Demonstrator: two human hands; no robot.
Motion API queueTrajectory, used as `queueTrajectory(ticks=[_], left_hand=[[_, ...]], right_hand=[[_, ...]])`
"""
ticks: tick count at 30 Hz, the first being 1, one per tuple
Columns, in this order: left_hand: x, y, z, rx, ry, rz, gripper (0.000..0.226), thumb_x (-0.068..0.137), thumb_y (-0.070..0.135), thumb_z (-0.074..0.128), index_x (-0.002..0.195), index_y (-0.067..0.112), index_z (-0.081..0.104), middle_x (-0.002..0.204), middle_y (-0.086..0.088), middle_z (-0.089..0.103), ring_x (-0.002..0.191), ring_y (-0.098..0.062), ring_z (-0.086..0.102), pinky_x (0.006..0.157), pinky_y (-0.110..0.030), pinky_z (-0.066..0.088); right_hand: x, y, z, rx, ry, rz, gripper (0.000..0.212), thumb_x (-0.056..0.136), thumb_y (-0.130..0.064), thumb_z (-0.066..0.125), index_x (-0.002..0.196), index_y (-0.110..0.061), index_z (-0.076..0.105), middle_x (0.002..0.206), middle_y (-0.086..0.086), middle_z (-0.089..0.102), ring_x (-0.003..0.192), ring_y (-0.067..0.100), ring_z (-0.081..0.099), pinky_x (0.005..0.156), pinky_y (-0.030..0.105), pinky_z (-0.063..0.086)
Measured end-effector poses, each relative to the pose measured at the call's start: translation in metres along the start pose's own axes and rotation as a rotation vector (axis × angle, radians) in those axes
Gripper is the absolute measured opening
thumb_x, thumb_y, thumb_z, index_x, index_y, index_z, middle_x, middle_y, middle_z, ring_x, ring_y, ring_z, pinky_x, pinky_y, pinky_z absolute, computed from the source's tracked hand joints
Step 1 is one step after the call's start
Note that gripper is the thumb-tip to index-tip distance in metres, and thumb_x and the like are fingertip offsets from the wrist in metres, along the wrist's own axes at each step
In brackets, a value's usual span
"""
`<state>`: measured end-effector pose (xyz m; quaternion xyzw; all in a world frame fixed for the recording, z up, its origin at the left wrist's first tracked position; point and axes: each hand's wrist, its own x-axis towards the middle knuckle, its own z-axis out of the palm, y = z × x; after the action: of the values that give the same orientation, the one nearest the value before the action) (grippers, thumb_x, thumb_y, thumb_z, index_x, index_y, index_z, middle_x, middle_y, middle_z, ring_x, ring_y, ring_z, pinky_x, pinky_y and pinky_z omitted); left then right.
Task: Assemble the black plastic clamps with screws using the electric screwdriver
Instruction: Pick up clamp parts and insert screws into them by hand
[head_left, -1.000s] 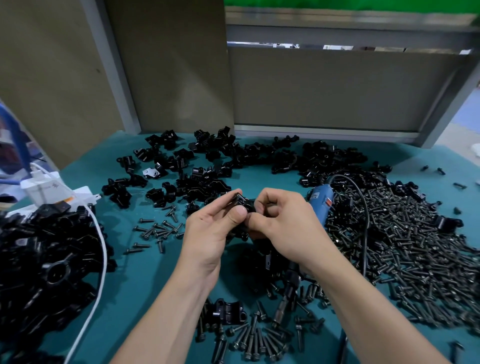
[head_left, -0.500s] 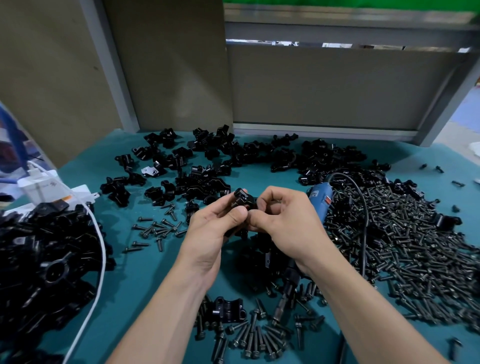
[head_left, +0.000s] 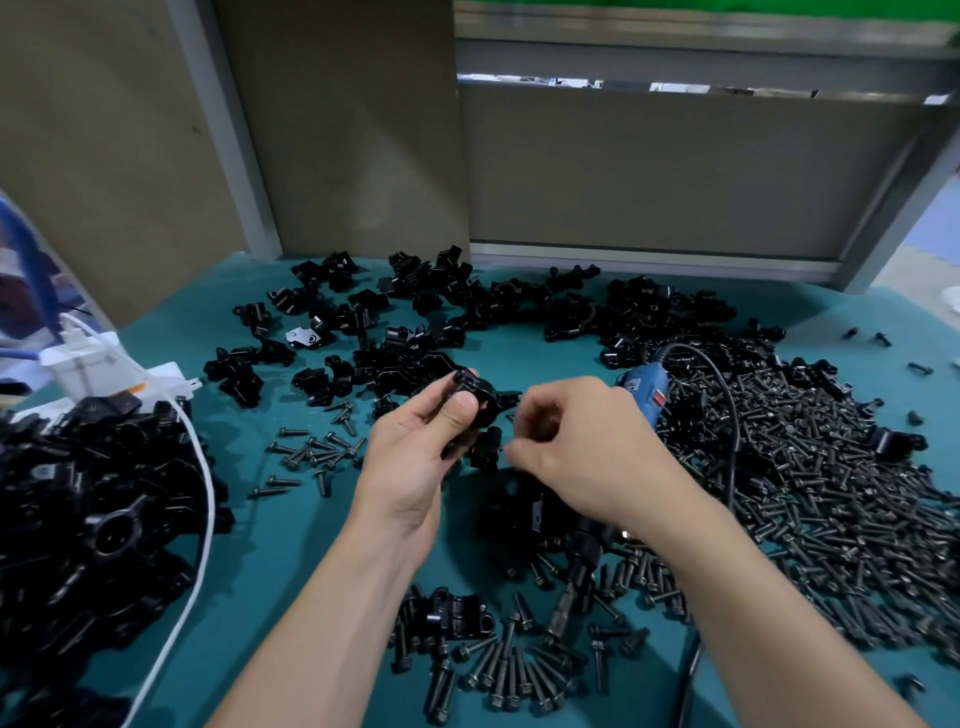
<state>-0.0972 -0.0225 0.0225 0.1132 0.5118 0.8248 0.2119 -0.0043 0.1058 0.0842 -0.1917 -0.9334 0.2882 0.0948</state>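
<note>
My left hand (head_left: 415, 447) grips a black plastic clamp (head_left: 480, 395) above the teal table, thumb on its near side. My right hand (head_left: 576, 447) hovers just right of the clamp with its fingers curled and blurred; I see nothing held in them. The electric screwdriver lies under my right wrist, its blue body (head_left: 644, 395) pointing away and its black nose (head_left: 571, 592) pointing towards me. Loose black screws (head_left: 498, 665) lie in front, with one clamp (head_left: 457, 618) among them.
A large heap of screws (head_left: 810, 493) covers the right side. Loose clamp parts (head_left: 467, 312) are spread along the back. A heap of black parts (head_left: 93, 509) fills the left, crossed by a white cable (head_left: 200, 519) from a white plug block (head_left: 88, 364). Wall panels close the back.
My right hand has come off the clamp and drawn slightly right and down. My left hand still holds the clamp, now turned a little.
</note>
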Motion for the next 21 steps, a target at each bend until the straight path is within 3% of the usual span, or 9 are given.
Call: queueTrajectory(ticks=[3,5,7,11,16,21], left_hand=[[0.003,0.003,-0.005,-0.010,0.056,0.015,0.042,0.077,0.020,0.074,0.119,0.010,0.073,0.102,-0.002,0.081,0.092,-0.010,0.075,0.079,-0.022,0.061],[0.003,0.003,-0.005,-0.030,0.090,0.009,0.050,0.080,0.018,0.074,0.128,0.005,0.069,0.111,-0.007,0.079,0.098,-0.017,0.074,0.077,-0.025,0.063],[0.003,0.003,-0.004,-0.047,0.110,0.000,0.055,0.080,0.018,0.074,0.132,0.003,0.067,0.118,-0.011,0.077,0.101,-0.021,0.072,0.072,-0.024,0.062],[0.004,0.002,-0.006,-0.030,0.125,-0.008,0.046,0.089,0.012,0.073,0.133,0.002,0.066,0.117,-0.010,0.076,0.097,-0.017,0.072,0.070,-0.022,0.060],[0.005,-0.002,-0.008,0.012,0.117,-0.010,0.039,0.092,0.006,0.071,0.130,0.004,0.068,0.102,0.000,0.080,0.086,-0.010,0.074,0.071,-0.021,0.060],[0.004,-0.003,-0.007,0.024,0.089,-0.014,0.042,0.091,0.003,0.072,0.132,0.004,0.067,0.104,-0.002,0.081,0.091,-0.014,0.077,0.073,-0.021,0.061]], right_hand=[[-0.013,-0.011,-0.008,-0.226,-0.335,-0.023,0.008,0.080,-0.021,0.082,0.081,-0.027,0.077,0.074,-0.012,0.072,0.072,0.010,0.071,0.073,0.033,0.064],[-0.020,-0.021,-0.002,-0.409,-0.439,-0.004,0.019,0.078,-0.020,0.084,0.094,-0.023,0.074,0.087,-0.005,0.071,0.081,0.017,0.070,0.075,0.036,0.062],[-0.024,-0.031,0.005,-0.560,-0.415,0.014,0.025,0.080,-0.020,0.082,0.097,-0.019,0.064,0.093,0.001,0.063,0.085,0.025,0.064,0.070,0.034,0.052],[-0.029,-0.040,0.013,-0.705,-0.381,0.013,0.036,0.089,-0.018,0.070,0.077,-0.017,0.036,0.077,0.002,0.045,0.078,0.026,0.052,0.060,0.035,0.035],[-0.035,-0.045,0.015,-0.717,-0.440,-0.035,0.027,0.092,-0.014,0.065,0.098,-0.014,0.039,0.078,0.003,0.037,0.084,0.028,0.050,0.072,0.039,0.040],[-0.036,-0.043,0.016,-0.689,-0.487,-0.040,0.025,0.093,-0.014,0.065,0.099,-0.014,0.041,0.083,0.004,0.040,0.086,0.029,0.050,0.074,0.039,0.042]])
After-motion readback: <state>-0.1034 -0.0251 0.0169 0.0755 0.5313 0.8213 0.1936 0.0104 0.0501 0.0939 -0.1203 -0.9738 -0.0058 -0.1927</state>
